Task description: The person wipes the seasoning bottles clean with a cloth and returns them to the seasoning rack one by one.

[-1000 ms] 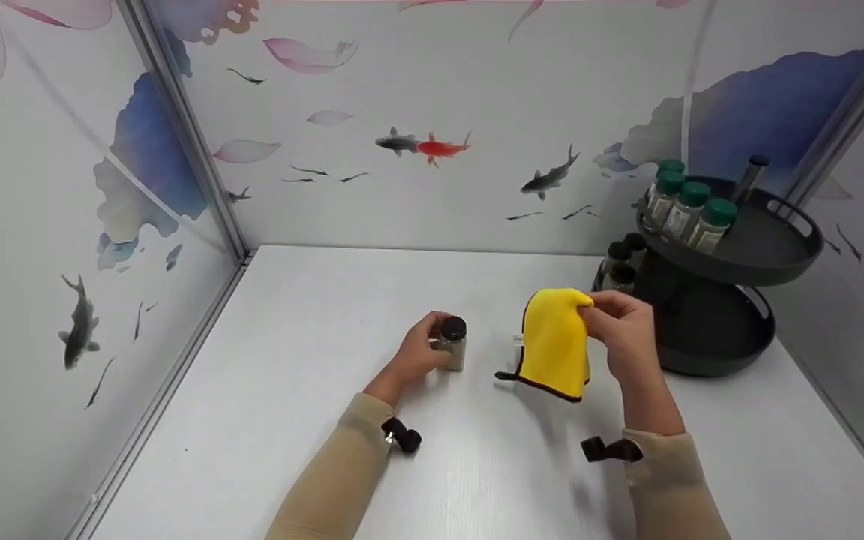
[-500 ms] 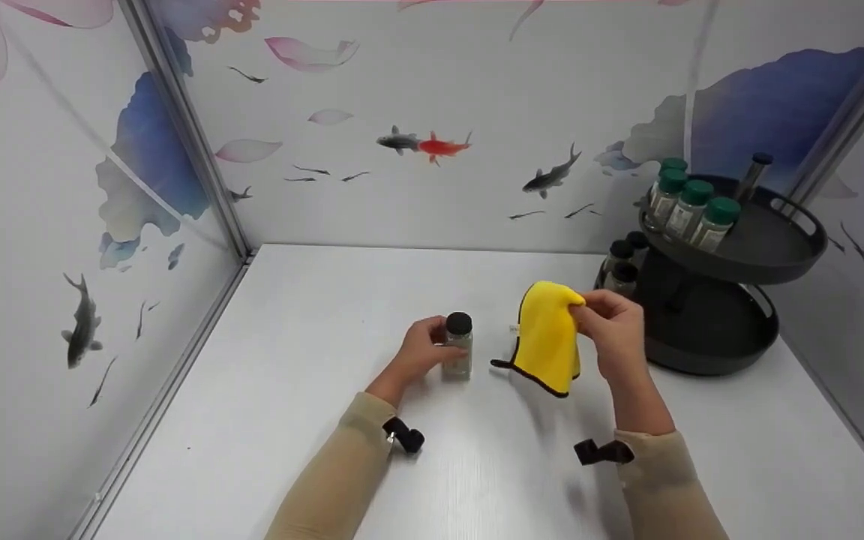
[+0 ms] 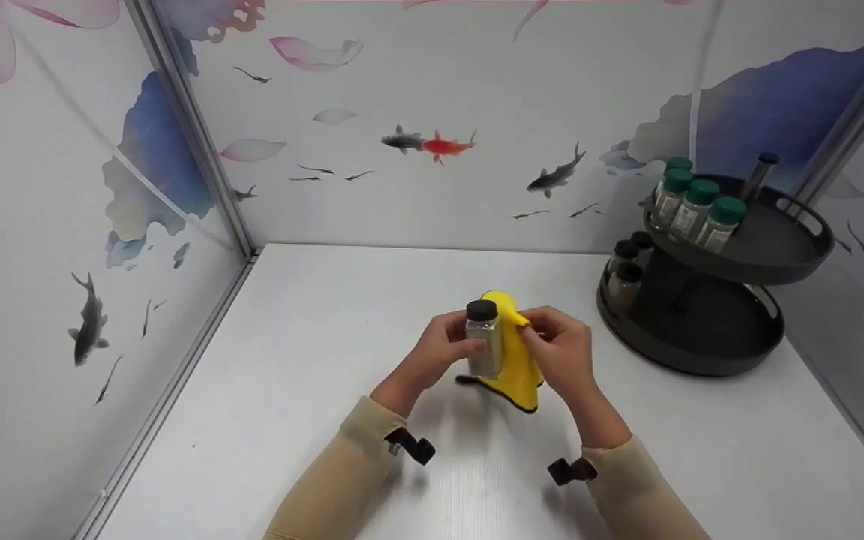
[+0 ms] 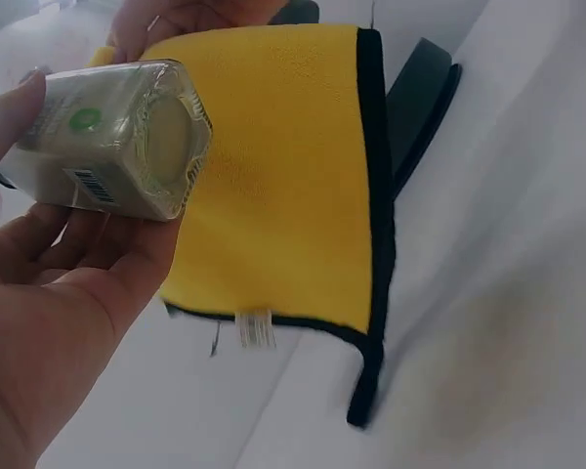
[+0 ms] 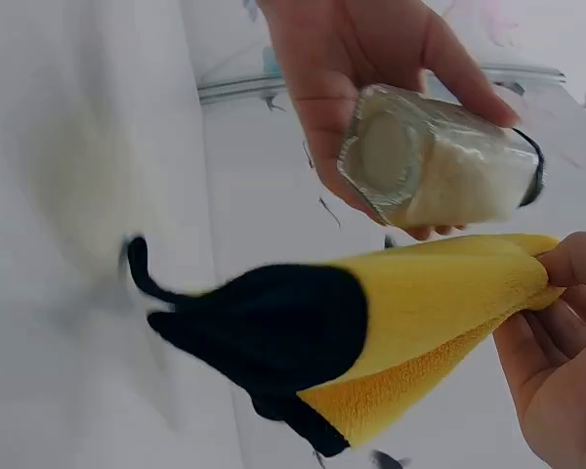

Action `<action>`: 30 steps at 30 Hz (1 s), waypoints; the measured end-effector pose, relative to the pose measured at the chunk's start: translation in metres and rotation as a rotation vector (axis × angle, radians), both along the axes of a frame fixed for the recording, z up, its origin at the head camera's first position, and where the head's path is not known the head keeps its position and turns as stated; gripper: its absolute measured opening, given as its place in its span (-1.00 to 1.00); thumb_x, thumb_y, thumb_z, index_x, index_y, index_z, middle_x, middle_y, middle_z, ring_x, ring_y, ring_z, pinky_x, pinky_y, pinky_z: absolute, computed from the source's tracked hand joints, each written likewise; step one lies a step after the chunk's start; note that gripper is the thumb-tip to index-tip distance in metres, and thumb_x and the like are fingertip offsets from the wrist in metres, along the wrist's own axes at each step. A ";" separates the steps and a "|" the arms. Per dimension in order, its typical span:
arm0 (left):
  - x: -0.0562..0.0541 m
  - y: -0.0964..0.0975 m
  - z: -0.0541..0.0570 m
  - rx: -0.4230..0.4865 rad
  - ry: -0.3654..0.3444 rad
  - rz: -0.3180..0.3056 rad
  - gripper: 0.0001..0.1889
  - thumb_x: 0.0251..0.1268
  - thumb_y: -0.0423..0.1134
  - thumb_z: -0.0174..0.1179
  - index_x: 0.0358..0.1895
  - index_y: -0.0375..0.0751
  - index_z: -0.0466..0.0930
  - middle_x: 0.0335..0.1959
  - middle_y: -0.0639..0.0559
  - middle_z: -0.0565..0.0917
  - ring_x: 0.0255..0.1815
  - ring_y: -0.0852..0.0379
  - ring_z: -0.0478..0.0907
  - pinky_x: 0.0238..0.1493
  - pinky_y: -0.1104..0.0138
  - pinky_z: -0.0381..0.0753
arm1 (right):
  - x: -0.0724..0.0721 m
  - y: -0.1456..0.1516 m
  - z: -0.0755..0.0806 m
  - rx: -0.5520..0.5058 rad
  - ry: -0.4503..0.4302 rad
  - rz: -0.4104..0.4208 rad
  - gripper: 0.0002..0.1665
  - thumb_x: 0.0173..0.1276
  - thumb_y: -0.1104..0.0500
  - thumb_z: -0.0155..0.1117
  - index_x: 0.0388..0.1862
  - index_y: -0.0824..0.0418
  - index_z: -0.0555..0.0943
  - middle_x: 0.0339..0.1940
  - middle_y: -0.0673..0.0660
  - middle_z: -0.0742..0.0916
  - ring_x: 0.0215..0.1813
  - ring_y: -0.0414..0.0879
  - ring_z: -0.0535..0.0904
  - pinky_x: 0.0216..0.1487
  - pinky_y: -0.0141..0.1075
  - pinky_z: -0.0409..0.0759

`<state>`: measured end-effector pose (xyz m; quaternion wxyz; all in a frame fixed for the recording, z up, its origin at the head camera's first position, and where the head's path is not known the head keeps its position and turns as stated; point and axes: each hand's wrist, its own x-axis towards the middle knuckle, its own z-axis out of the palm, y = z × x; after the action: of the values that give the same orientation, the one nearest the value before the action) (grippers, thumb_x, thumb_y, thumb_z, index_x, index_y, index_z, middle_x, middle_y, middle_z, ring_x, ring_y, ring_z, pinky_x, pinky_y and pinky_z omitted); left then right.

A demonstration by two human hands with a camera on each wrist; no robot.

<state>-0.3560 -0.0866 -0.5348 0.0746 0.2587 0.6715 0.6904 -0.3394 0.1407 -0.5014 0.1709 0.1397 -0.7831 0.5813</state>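
My left hand (image 3: 439,352) grips a squarish glass spice jar (image 3: 484,345) with a black lid, held upright above the table. A pale filling shows through its base, and a barcode label is visible on the jar (image 4: 107,147) in the left wrist view. Just to the right, my right hand (image 3: 563,349) pinches a yellow cloth (image 3: 518,367) by its upper edge. The cloth hangs down behind and beside the jar, with dark trim and a small loop. In the right wrist view the cloth (image 5: 439,303) lies close by the jar (image 5: 439,161); I cannot tell whether they touch.
A black two-tier round rack (image 3: 691,367) stands at the right back. Several green-capped jars (image 3: 694,210) and a dark-capped tube (image 3: 760,176) occupy its upper tray; black-capped jars (image 3: 625,285) stand on the lower one. Printed walls enclose the white table (image 3: 312,315).
The jar has been lifted off the table and moved right. My right hand has carried the cloth left, so it now hangs right beside and behind the jar.
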 end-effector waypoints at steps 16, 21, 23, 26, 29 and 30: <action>0.014 0.011 0.018 -0.182 0.005 0.268 -0.58 0.40 -0.11 0.40 0.26 -0.13 0.67 0.02 0.00 0.75 -0.03 0.10 0.67 0.21 0.18 0.73 | 0.025 -0.018 0.002 0.241 0.328 -0.076 -0.76 0.34 0.34 0.52 -0.02 0.24 0.84 -0.09 0.13 0.90 -0.18 -0.04 0.85 -0.12 -0.39 0.78; 0.014 0.008 0.020 -0.214 0.060 0.241 -0.64 0.38 -0.12 0.43 0.18 -0.10 0.71 -0.16 0.02 0.67 -0.15 0.11 0.58 0.00 0.30 0.70 | 0.024 -0.018 0.003 0.228 0.298 -0.083 -0.77 0.34 0.36 0.51 -0.04 0.23 0.85 -0.11 0.12 0.90 -0.25 -0.05 0.82 -0.15 -0.47 0.74; 0.014 0.006 0.020 -0.216 0.078 0.206 -0.63 0.38 -0.11 0.43 0.18 -0.09 0.71 -0.17 0.03 0.66 -0.16 0.12 0.57 -0.03 0.33 0.68 | 0.021 -0.017 0.003 0.204 0.270 -0.081 -0.79 0.36 0.36 0.49 -0.05 0.23 0.85 -0.13 0.12 0.90 -0.28 -0.06 0.80 -0.16 -0.52 0.71; 0.015 0.006 0.020 -0.214 0.088 0.167 -0.60 0.37 -0.08 0.44 0.22 -0.06 0.69 -0.14 0.06 0.68 -0.16 0.14 0.58 -0.02 0.34 0.69 | 0.017 -0.015 0.001 0.165 0.231 -0.073 -0.81 0.39 0.36 0.46 -0.06 0.23 0.84 -0.14 0.11 0.90 -0.28 -0.08 0.78 -0.16 -0.55 0.69; 0.017 0.009 0.021 -0.198 0.077 0.169 -0.57 0.36 -0.08 0.45 0.24 -0.05 0.68 -0.06 0.06 0.73 -0.12 0.13 0.64 0.07 0.29 0.73 | 0.016 -0.015 0.000 0.129 0.240 -0.063 -0.82 0.39 0.36 0.47 -0.06 0.24 0.83 -0.09 0.10 0.90 -0.21 -0.06 0.83 -0.14 -0.56 0.70; 0.019 0.010 0.022 -0.194 0.069 0.183 -0.57 0.35 -0.07 0.45 0.24 -0.05 0.68 -0.05 0.05 0.73 -0.11 0.13 0.67 0.09 0.26 0.74 | 0.017 -0.016 -0.001 0.121 0.253 -0.061 -0.81 0.38 0.37 0.48 -0.06 0.24 0.83 -0.08 0.10 0.90 -0.18 -0.05 0.84 -0.13 -0.55 0.71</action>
<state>-0.3375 -0.0770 -0.5128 0.0128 0.2112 0.7582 0.6168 -0.3226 0.1251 -0.5021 0.2774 0.1981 -0.7927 0.5054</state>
